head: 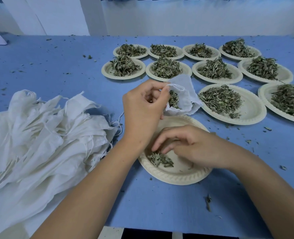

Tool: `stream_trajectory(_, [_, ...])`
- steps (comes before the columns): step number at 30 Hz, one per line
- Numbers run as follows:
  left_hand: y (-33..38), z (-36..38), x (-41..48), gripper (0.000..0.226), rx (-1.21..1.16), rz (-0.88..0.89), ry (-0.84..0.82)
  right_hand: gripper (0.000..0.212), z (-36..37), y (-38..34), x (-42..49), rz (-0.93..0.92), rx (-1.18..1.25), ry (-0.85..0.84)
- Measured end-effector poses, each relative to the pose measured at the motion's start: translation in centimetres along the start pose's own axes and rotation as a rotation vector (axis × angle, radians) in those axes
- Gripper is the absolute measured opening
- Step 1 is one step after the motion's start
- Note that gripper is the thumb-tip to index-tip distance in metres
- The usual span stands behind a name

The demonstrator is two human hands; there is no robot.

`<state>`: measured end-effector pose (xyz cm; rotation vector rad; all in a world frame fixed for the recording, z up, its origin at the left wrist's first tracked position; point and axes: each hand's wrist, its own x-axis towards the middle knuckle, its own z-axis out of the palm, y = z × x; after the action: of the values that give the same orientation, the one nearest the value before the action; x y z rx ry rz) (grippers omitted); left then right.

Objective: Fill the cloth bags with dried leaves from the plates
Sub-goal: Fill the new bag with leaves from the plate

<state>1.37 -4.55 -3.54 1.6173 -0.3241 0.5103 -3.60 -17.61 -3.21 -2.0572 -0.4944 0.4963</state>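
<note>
The left hand (pixel 143 109) is raised over the far edge of the near plate (pixel 177 176), thumb and forefinger clamped on the rim of a cloth bag (pixel 186 95), the other fingers curled in behind them. The bag hangs from that pinch with its mouth held open, its bottom touching or just above the plate's far rim, and dried leaves (pixel 173 100) show inside it. The right hand (pixel 191 145) lies below and nearer than the left, palm down over the same plate, fingers bent and their tips on a small heap of leaves (pixel 160 159) at the plate's near left side; I cannot tell whether the fingers have closed on any. To the left of the left forearm sits a loose pile of empty bags (pixel 44 135), drawstrings trailing. Just to the right of the held bag is a plate of leaves (pixel 251 111), with another beyond it at the frame edge (pixel 265 94). Past both hands stand two rows of four heaped plates (pixel 236 75). Leaf crumbs are scattered over the blue table (pixel 160 204) around both hands.
</note>
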Motion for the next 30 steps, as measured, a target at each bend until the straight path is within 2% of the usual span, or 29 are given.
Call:
stream_trajectory(2, [0.0,0.0,0.0,0.011,0.001,0.006,0.005,0.033,-0.5,-0.3,-0.3,-0.032,0.066,0.031])
stream_trajectory(4, [0.0,-0.1,0.1,0.011,0.002,0.011,0.01,0.038,-1.2,-0.3,-0.6,-0.102,-0.033,0.036])
stream_trajectory(7, [-0.2,0.1,0.0,0.01,-0.012,0.004,0.0,0.056,-1.1,0.0,-0.8,-0.129,-0.206,-0.194])
stream_trajectory(9, [-0.2,0.1,-0.1,0.009,-0.01,-0.004,-0.008,0.058,-0.7,0.1,-0.6,-0.139,-0.25,-0.266])
stream_trajectory(16, [0.0,0.1,-0.1,0.011,-0.024,-0.013,-0.005,0.028,-0.2,0.4,0.2,-0.219,-0.298,-0.165])
stream_trajectory(23, [0.1,0.1,0.0,0.014,-0.03,-0.012,-0.004,0.016,0.2,0.6,0.6,-0.311,-0.337,-0.08])
stream_trajectory(26, [0.1,0.1,0.0,0.015,-0.03,-0.006,-0.004,0.016,-0.1,0.7,0.4,-0.333,-0.263,-0.032])
stream_trajectory(30, [0.0,0.0,0.1,0.017,-0.025,-0.017,-0.01,0.016,-1.2,0.1,-0.2,-0.467,0.175,0.142])
